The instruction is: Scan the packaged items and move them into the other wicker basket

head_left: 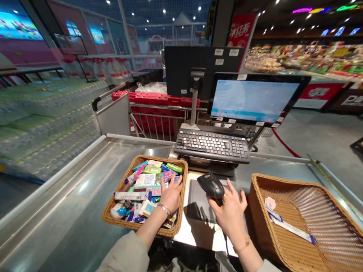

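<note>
My left hand [171, 197] reaches into a brown woven basket [110, 217] heaped with small packaged goods. Its fingers are apart and touch the packets at the basket's right side; no item shows lifted in them. A long white and purple packet [131, 196] lies across the heap, beside a green packet [151, 169]. Held in my right hand [230, 212] is a black barcode scanner [210, 185], its head pointing up and left, with some fingers stretched away from the handle. To the right, a second woven basket [317, 208] holds a long slim packet [295, 231] and a small pink item [270, 202].
A keyboard [212, 143] stands behind the scanner, below a lit monitor [255, 97] and a dark screen's back [200, 68]. The metal counter [64, 220] has a raised rim. Beyond it are a shopping cart [157, 119] and stacked bottle packs [29, 125].
</note>
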Demonstrator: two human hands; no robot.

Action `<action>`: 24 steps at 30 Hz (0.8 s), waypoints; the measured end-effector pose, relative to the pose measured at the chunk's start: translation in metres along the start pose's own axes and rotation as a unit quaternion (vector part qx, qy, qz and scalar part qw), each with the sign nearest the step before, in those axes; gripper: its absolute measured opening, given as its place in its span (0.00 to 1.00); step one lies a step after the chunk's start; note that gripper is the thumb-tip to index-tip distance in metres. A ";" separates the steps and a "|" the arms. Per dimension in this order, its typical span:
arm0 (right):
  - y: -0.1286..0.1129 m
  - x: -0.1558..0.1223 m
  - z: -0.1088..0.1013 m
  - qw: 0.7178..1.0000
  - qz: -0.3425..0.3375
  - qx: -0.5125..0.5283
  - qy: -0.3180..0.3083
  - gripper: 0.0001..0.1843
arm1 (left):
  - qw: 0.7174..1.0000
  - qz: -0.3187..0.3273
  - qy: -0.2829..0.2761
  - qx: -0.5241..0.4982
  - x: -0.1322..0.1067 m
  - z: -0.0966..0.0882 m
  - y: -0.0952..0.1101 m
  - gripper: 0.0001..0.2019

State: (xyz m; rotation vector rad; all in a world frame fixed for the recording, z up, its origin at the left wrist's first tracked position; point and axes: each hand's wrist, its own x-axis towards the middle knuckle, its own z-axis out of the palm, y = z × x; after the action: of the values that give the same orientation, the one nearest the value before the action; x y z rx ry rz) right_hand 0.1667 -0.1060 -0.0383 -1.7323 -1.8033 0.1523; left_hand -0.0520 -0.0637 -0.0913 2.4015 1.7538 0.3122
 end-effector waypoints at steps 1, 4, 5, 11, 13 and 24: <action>0.001 0.000 0.000 1.000 0.002 -0.002 0.000 0.14 | 1.000 0.003 -0.002 0.000 0.001 0.001 0.003 0.30; 0.003 0.001 -0.001 1.000 0.000 -0.010 0.000 0.14 | 1.000 0.006 -0.010 0.003 0.006 0.007 0.015 0.30; 0.003 0.001 -0.001 1.000 -0.002 -0.012 0.000 0.14 | 1.000 0.003 -0.012 0.006 0.008 0.010 0.019 0.31; 0.003 0.002 -0.003 1.000 -0.005 -0.013 0.007 0.15 | 0.999 -0.003 -0.019 0.031 0.017 0.009 0.029 0.25; 0.004 0.003 -0.003 1.000 -0.004 -0.013 0.005 0.15 | 0.999 0.003 -0.006 0.034 0.017 0.001 0.025 0.21; 0.001 0.005 -0.001 1.000 -0.002 -0.009 -0.005 0.14 | 0.992 -0.029 0.092 0.083 0.016 -0.044 -0.053 0.19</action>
State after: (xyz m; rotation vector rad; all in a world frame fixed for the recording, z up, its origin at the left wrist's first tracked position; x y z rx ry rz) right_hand 0.1677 -0.1018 -0.0366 -1.7419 -1.8203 0.1437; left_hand -0.1069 -0.0328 -0.0608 2.4989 1.9996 0.4068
